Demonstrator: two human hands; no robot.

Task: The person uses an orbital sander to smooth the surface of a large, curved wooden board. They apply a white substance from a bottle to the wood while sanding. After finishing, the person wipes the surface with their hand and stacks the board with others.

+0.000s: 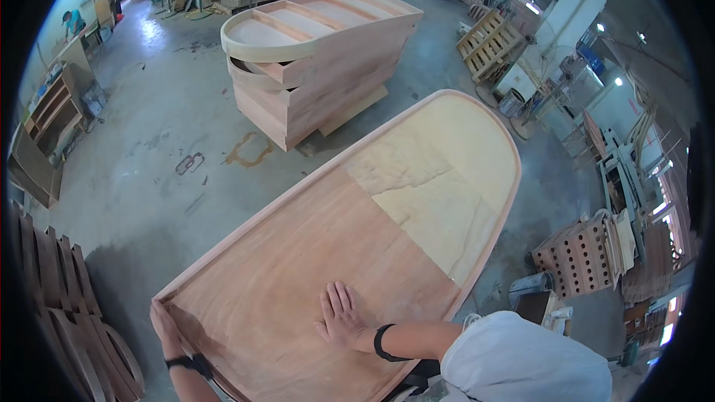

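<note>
A: What's the biggest thing here?

B: One long wooden panel [328, 253] with a raised rim and one rounded end, running from 7 o'clock up toward 2 o'clock. Its near part is reddish board, its far part pale.

A: And beyond it?

B: One stack [320, 59] of similar rounded frames at 12 o'clock, on the concrete floor [149, 171]. I count at least three layers; the top one shows four cross slats.

A: Anything at the sides?

B: One slatted pallet [489, 42] leaning at 2 o'clock, one perforated crate [579, 253] at 4 o'clock, and a row of curved wooden pieces [67, 305] at 8 o'clock, too overlapped to count.

A: How many hands?

B: Two, both the person's own. The right hand [341, 316] lies flat and open on the reddish board at 6 o'clock, fingers together, grasping nothing. The left hand [165, 325] rests on the panel's corner rim at 7 o'clock, fingers laid along the edge, not clenched. Each wrist has one dark band.

A: Other people?

B: One, far off at 10 o'clock.
</note>
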